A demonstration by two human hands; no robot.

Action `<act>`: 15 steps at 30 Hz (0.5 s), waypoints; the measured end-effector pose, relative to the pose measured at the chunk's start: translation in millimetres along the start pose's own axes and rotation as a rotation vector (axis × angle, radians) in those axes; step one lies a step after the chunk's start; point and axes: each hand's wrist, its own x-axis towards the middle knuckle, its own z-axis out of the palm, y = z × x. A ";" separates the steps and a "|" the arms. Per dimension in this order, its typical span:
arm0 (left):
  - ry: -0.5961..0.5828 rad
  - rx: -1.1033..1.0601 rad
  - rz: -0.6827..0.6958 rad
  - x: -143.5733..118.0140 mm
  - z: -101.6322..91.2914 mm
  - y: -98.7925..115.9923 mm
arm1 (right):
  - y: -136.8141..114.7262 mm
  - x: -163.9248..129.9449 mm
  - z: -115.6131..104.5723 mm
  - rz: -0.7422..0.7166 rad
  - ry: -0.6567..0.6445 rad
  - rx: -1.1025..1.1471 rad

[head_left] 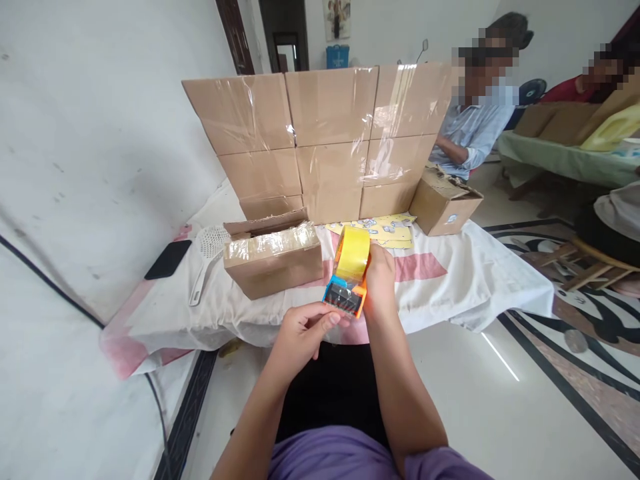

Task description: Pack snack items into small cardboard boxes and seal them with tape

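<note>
My right hand is wrapped round a tape dispenser with an orange and blue frame. A roll of yellowish packing tape sits in it, tilted over the table's near edge. The fingers of my left hand are pinched together at the dispenser's front, by the clear tape end; exactly what lies between them is hard to see. Just beyond, to the left, a cardboard box with shiny tape along its top stands on the cloth, a flap raised.
Taped cardboard panels stand upright at the back. A second box is at the right, near a seated person. On the left lie a phone and a white slotted ladle. Patterned yellow sheets lie behind the dispenser.
</note>
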 end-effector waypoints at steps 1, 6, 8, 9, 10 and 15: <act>0.005 -0.006 -0.010 1.5 -0.2 -1.2 | 1.6 0.9 0.1 0.054 0.037 0.035; -0.041 -0.021 -0.091 3.7 -3.5 -3.7 | 10.4 2.9 -0.5 0.057 0.063 0.076; -0.022 -0.033 -0.103 2.7 -2.8 -3.2 | 11.8 2.1 -0.2 0.058 0.056 0.095; -0.004 -0.043 -0.103 2.3 -1.7 -2.9 | 12.0 1.6 0.0 0.057 0.060 0.098; 0.016 -0.054 -0.101 2.2 -0.1 -2.6 | 12.1 1.4 0.3 0.059 0.064 0.096; 0.072 -0.077 -0.074 6.1 8.1 -2.7 | 13.2 3.9 -0.2 0.089 0.055 0.110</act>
